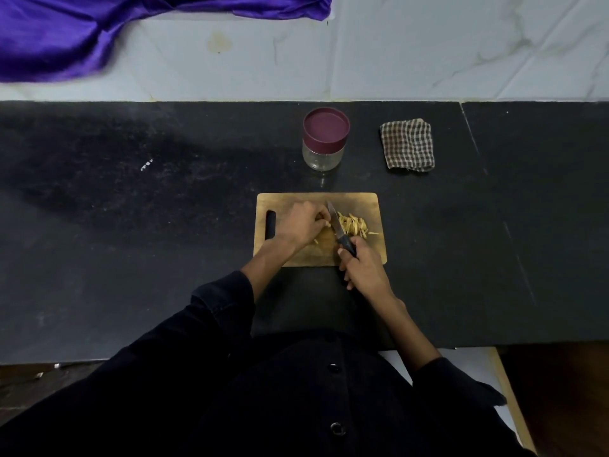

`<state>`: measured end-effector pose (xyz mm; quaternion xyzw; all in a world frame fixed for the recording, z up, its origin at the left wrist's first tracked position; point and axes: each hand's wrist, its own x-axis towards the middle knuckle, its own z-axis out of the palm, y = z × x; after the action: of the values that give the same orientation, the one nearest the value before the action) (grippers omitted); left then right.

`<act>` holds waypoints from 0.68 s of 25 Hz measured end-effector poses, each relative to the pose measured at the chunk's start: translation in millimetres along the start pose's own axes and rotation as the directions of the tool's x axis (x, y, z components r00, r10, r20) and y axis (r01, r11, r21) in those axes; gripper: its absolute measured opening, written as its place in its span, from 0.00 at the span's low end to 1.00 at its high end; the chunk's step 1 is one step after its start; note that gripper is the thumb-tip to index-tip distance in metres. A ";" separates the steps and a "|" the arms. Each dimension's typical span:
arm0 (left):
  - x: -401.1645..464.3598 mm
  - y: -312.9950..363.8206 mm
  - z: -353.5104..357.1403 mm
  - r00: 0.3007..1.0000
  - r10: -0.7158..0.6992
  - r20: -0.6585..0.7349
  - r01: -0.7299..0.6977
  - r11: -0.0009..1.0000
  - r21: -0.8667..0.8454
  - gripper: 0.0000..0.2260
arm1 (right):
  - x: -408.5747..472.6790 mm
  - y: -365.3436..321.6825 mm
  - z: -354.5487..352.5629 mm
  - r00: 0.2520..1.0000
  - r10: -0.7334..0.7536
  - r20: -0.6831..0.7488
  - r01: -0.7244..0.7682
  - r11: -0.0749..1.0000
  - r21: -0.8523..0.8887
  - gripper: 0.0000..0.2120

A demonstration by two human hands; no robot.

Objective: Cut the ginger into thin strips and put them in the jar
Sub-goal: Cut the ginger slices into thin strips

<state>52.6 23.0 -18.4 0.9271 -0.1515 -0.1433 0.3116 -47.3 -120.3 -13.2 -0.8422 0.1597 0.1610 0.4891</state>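
Dim, soft focus, wide-angle bending at edges.

Counted on the bench (pixel 131 225)

One jar (pixel 324 140), one cutting board (pixel 375 206), one knife (pixel 339 230), one checked cloth (pixel 408 145), one heap of ginger strips (pixel 354 224), two hands.

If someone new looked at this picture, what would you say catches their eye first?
Probably the wooden cutting board at the centre of the dark counter, where the right hand holds a knife beside a pile of ginger strips and the left hand steadies the uncut piece. Behind it stands the jar, its maroon lid on, with a checked cloth to its right.
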 end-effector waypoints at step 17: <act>-10.4 -3.1 -14.4 0.967 -0.201 -0.154 0.124 0.907 -0.402 0.11 | -14.5 2.7 1.0 1.000 -0.010 0.026 0.015 0.975 -0.223 0.09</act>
<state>48.9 36.9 -7.5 0.8656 -0.0112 -0.1059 0.4893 -61.5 -119.1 -9.6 -0.8908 0.1293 0.1851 0.3943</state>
